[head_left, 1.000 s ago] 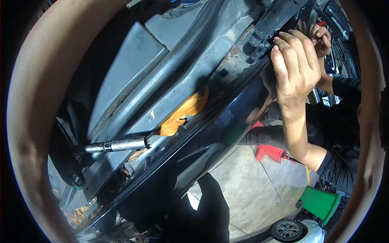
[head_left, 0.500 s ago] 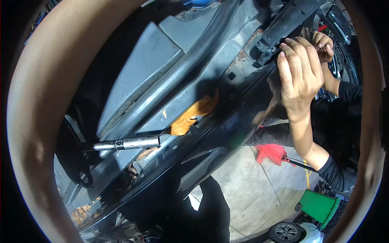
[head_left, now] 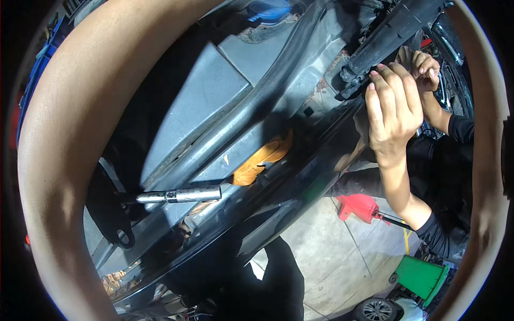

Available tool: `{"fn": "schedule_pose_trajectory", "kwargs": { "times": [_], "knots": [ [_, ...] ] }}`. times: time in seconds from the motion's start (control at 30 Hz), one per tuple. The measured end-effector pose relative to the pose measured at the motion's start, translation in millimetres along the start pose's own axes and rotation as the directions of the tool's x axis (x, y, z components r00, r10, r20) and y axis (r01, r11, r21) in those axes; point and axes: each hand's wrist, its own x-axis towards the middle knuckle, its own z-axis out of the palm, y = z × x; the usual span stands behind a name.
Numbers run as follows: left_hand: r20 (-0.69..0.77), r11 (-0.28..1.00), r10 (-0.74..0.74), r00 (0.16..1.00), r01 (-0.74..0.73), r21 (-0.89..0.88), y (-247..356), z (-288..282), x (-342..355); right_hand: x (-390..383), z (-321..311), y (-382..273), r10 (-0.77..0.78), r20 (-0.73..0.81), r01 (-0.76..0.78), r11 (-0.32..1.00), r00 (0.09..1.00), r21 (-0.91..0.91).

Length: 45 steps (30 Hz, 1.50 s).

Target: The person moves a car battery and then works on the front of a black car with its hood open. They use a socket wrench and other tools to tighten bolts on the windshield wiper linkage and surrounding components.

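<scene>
My left forearm [head_left: 53, 134] curves up the left side, and my right forearm [head_left: 490, 160] runs along the right edge; both of my hands are out of view. Between them lies the open front of a dark car, its fender edge [head_left: 300, 166] slanting across. A silver socket extension [head_left: 182, 195] rests on the ledge, close to a curled brown leaf [head_left: 257, 165]. Beside the tool's left end is a black slotted bracket [head_left: 110, 214]. Another person's hand [head_left: 395, 109] bends over the fender edge near a black trim piece [head_left: 396, 37]; that person's other hand [head_left: 426, 69] is just behind it.
A blue cap [head_left: 269, 10] shows at the top. Below the fender are a concrete floor [head_left: 321, 241], a red jack-like object [head_left: 360, 207] with a dark handle, a green bin [head_left: 422, 278] and a car wheel [head_left: 376, 309]. Small dry debris [head_left: 113, 281] lies at lower left.
The view has shifted slightly, so the car parts, socket extension and leaf appear further right and lower. More of the blue cap shows. The other person's hands have barely moved.
</scene>
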Motion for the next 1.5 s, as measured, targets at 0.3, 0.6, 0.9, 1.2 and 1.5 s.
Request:
{"fn": "schedule_pose_trajectory", "kwargs": {
  "times": [0.3, 0.6, 0.9, 1.2, 1.5],
  "knots": [
    [-0.082, 0.994, -0.015, 0.997, 0.024, 0.103, 7, 9, -3, -5, 7, 5, -0.022, -0.045, 0.021, 0.999, 0.999, -0.024],
    [-0.121, 0.966, 0.04, 0.992, -0.008, 0.258, 2, 3, 6, -2, 4, 4, -0.012, 0.007, 0.012, 1.0, 1.0, 0.012],
    [-0.047, 0.97, -0.061, 0.997, 0.07, 0.234, 7, 12, 1, 25, 4, 30, 0.599, 0.152, -0.617, 0.749, 0.786, 0.241],
    [-0.114, 0.93, -0.006, 0.993, 0.047, 0.364, 45, 6, -7, 125, -85, 86, 0.935, 0.325, -0.88, -0.272, -0.145, 0.39],
    [-0.321, 0.929, -0.127, 0.939, 0.226, 0.293, 36, 12, -12, 319, -86, 47, 0.321, 0.699, -0.751, 0.065, 0.639, 0.657]
  ]
}}
